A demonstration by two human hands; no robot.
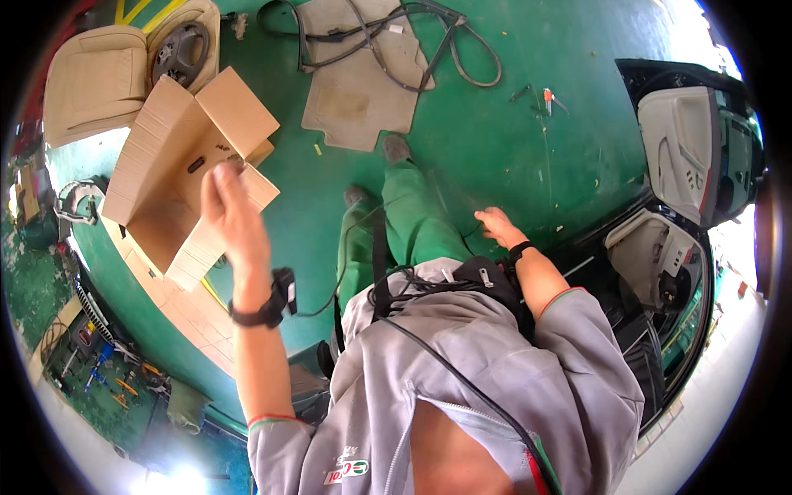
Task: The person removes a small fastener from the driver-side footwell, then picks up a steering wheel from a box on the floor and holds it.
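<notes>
My left hand (233, 216) is raised over the near edge of an open cardboard box (157, 177). Its fingers are stretched upward and a little blurred, and I see nothing held in them. Inside the box lie a small dark oblong piece (196, 165) and some tiny dark bits (223, 148). Out to the side of my right thigh hangs my right hand (497, 224), fingers loosely bent and apart, holding nothing. Each wrist wears a black band, and a thin cable runs from the left band.
Beige seat parts (95, 78) and a steering wheel (180, 54) lie beyond the box. Ahead, a beige floor mat (355, 99) carries black rubber strips (487, 70). An orange-handled tool (548, 97) lies on the green floor. Door panels (681, 148) stand at right; tools (101, 363) lie at left.
</notes>
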